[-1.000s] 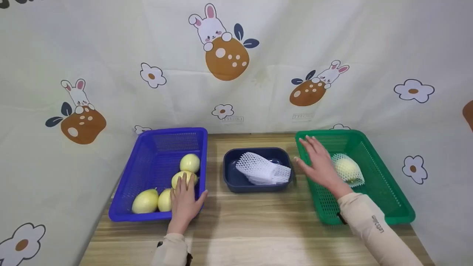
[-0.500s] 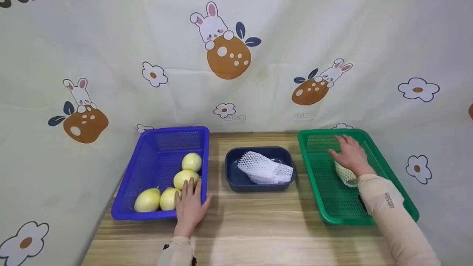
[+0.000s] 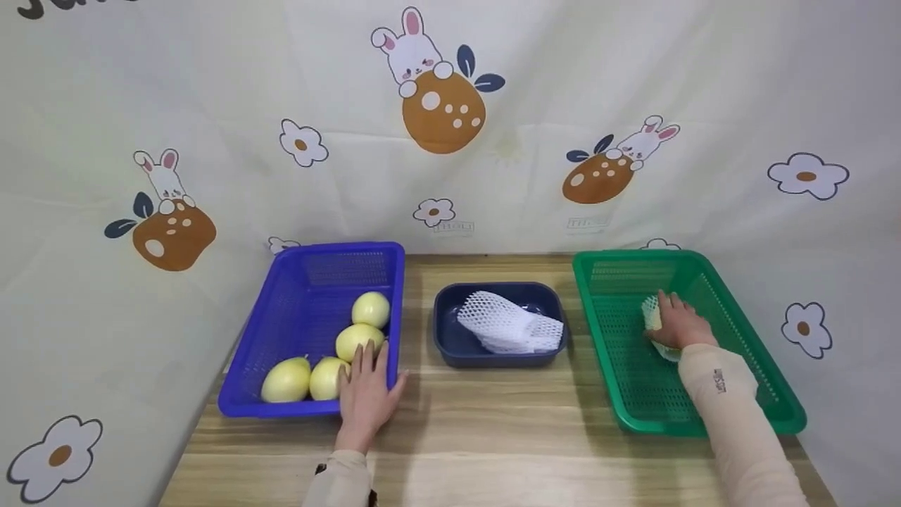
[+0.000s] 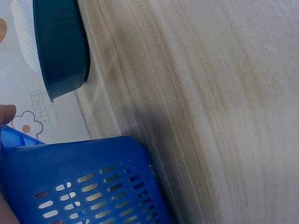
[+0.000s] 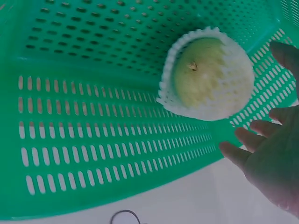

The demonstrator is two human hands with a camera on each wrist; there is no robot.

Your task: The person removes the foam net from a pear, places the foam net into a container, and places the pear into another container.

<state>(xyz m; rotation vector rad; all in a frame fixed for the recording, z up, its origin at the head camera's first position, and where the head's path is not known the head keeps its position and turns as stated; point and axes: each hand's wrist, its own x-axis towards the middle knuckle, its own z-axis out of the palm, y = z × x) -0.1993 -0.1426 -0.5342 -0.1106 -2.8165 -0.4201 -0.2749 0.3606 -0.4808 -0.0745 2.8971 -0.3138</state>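
Observation:
My left hand [image 3: 369, 398] rests over the near right corner of the blue basket [image 3: 331, 247], fingers spread. Its fingertips reach beside the pale yellow-green pears [image 3: 359, 341], several of which lie inside. In the left wrist view only the hand's edge shows at the basket rim. Over in the green basket [image 3: 662, 427], my right hand [image 3: 677, 325] lies over a pear in a white foam net [image 3: 650, 310], hiding part of it. The right wrist view shows that netted pear [image 5: 201, 74] with its stem end bare, and the right hand [image 5: 275, 158] beside it, fingers extended and apart.
Between the baskets stands a small dark blue box [image 3: 500, 360] holding white foam nets [image 3: 510, 324]. All three containers are on a wood-grain table [image 3: 493, 436]. A printed cloth [image 3: 521, 197] with rabbits and flowers hangs behind and along both sides.
My right hand has moved from the green basket's left side rightward over the netted pear, then down onto it. My left hand has stayed at the blue basket's corner. The view has shifted slightly.

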